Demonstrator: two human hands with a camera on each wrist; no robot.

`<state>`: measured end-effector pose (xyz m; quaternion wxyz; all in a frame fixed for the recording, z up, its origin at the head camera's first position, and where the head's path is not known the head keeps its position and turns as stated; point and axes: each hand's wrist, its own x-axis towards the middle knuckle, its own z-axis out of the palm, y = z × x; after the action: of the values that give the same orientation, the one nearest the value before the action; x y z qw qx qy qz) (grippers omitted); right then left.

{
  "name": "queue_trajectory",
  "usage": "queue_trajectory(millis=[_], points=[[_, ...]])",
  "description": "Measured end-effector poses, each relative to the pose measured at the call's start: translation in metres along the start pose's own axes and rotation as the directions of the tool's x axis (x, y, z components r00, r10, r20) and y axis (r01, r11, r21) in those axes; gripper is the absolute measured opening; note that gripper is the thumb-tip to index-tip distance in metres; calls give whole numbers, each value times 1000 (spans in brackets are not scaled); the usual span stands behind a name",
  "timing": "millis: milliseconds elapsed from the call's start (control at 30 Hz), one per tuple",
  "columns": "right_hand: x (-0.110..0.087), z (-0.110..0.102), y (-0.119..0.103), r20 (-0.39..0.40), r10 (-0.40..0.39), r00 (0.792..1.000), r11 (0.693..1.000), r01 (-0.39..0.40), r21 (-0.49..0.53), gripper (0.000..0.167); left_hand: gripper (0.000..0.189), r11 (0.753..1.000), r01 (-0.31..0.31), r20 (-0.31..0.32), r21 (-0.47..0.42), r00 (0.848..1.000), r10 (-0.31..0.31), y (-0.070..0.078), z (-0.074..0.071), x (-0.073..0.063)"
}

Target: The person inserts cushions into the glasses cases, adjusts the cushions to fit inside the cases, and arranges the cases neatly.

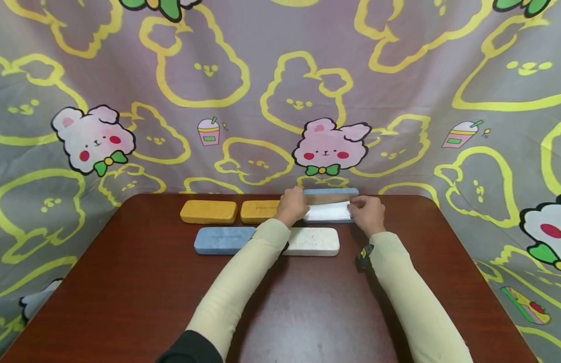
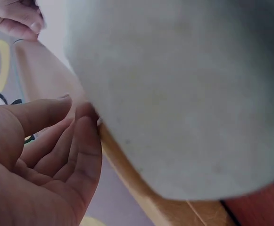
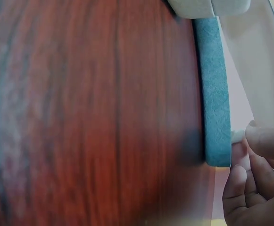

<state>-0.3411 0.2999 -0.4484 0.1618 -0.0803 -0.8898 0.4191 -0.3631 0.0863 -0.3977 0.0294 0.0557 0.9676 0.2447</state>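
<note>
At the back of the table lies an opened blue case (image 1: 332, 192), its tan inner lid raised, with a white sheet (image 1: 327, 212) over its lower half; whether this is cloth or paper I cannot tell. My right hand (image 1: 368, 212) pinches the sheet's right end between thumb and fingers, just above the teal-blue side wall (image 3: 217, 94). At the case's left end is my left hand (image 1: 293, 205), its fingers bent. In the left wrist view, a white speckled case (image 2: 184, 103) fills the foreground near the left fingertips, so their grip is unclear.
Two yellow cases (image 1: 208, 212) lie left of my left hand, the nearer one partly behind it. In front are a closed blue case (image 1: 223, 240) and the white speckled one, partly covered by my left forearm. A patterned curtain (image 1: 244, 121) hangs behind the brown table (image 1: 139, 282).
</note>
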Motion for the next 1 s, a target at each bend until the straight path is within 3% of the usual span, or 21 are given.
queue_trajectory(millis=[100,233,333,433,500,633,767,833,1000], points=[[-2,-4,3,-8,23,1000,1000,-23,14,20,38,1000,-2,29,8,1000,2,-2,-3,-2],[-3,-11,2,-37,74,997,995,-71,73,21,24,991,74,129,-112,990,-60,-3,-14,-5],[-4,-16,-2,-56,133,989,983,-125,132,25,15,945,185,217,-269,968,-127,-2,-22,-7],[-5,-18,-7,-38,192,981,972,-184,143,32,33,892,253,265,-375,951,-158,-2,-25,-10],[-6,-18,-9,-18,228,974,967,-224,124,37,49,872,271,283,-408,946,-161,0,-25,-12],[-5,-13,-12,43,351,935,920,-353,167,43,71,858,290,304,-423,938,-167,1,-22,-11],[-2,-12,-15,131,436,890,862,-455,223,62,80,826,345,318,-447,924,-214,2,-17,-8],[0,-13,-16,180,440,879,861,-471,193,76,80,819,356,307,-451,923,-232,2,-14,-7],[3,-16,-18,238,451,860,872,-481,86,93,76,848,324,237,-419,941,-242,3,-11,-4]])
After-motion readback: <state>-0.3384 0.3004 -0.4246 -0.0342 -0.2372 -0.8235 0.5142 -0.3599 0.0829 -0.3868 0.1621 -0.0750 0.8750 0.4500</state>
